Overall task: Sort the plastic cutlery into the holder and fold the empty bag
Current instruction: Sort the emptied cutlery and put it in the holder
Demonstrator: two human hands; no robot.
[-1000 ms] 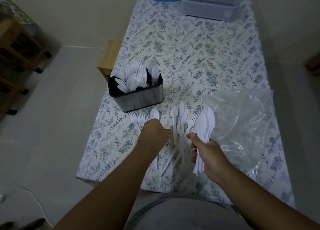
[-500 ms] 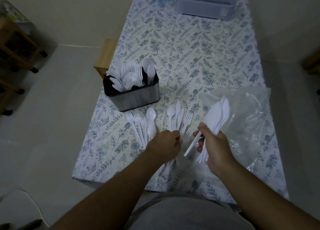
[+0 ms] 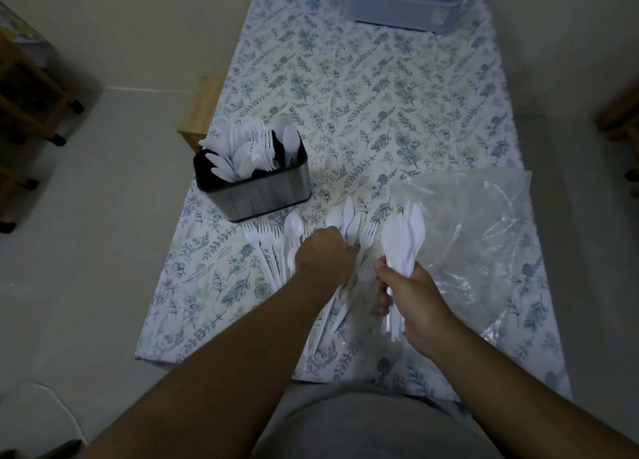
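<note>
Loose cutlery [image 3: 273, 251] on bench [image 3: 345, 78], near edge, just in front of holder [image 3: 256, 192]. Long axes run near-to-far; heads (fork tines, spoon bowls, knife tips) point away from us, handles toward us. Forks grouped at left, spoons and knives toward centre.

Holder: dark rectangular box w/ metal sides, upright, left of bench centre. Holds white cutlery standing heads-up: knives at its left, forks in middle, spoons at right; dividers not visible.

Bag [image 3: 484, 237]: clear plastic, lying flat and crumpled on bench at right; looks empty.

Left hand [image 3: 325, 254]: fingers curled down into the loose pile, touching pieces at centre; we can't tell if it grips one.

Right hand [image 3: 411, 303]: closed round a bundle of knives [image 3: 404, 237], blades up and pointing away, handles sticking out below the fist. Bundle is just beside the bag's left edge.
</note>
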